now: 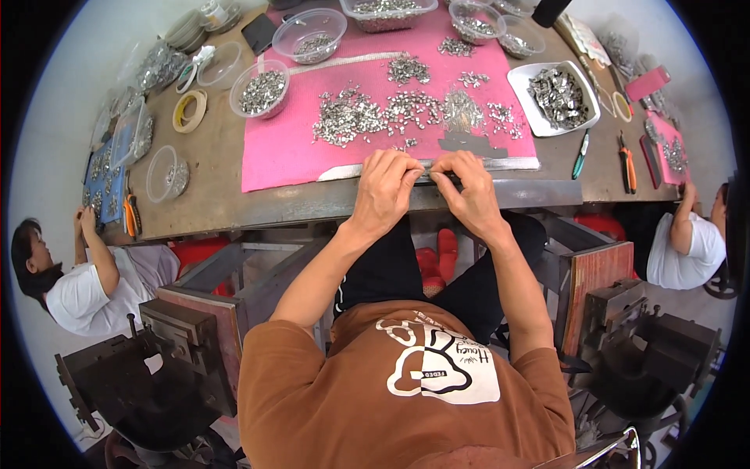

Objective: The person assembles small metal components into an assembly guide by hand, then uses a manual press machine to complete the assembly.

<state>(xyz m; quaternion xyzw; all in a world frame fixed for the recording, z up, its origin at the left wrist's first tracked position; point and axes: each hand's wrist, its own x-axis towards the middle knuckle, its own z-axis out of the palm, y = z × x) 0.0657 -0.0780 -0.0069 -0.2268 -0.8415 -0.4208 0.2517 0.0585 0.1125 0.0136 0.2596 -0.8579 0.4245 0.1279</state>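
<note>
At the near edge of a brown counter (219, 164), over a grey metal rail (531, 192): left hand (383, 187) and right hand (469, 189) nearly touching, fingers curled, thumbs drawn close to fingertips, grip all but closed; impossible to tell whether fully closed or holding anything. Just beyond, on a pink rectangular mat (262, 156), loose heaps of small, shiny silver metal pieces (345, 117). Probably light, stiff, somewhat slippery, hardly fragile, apt to scatter; best pinched singly by opposite edges. Farther out at left, more in a clear round plastic tub (244, 105), near a yellowish tape roll (202, 111); at right, larger silver pieces in a white square dish (539, 123), with a slim green-handled tool (580, 156) and orange-and-black-handled pliers (628, 168) nearby. Out in the room, seated co-workers in white tops (94, 293) on either side, and dark metal machines (144, 375) lower down, under pale walls.
</note>
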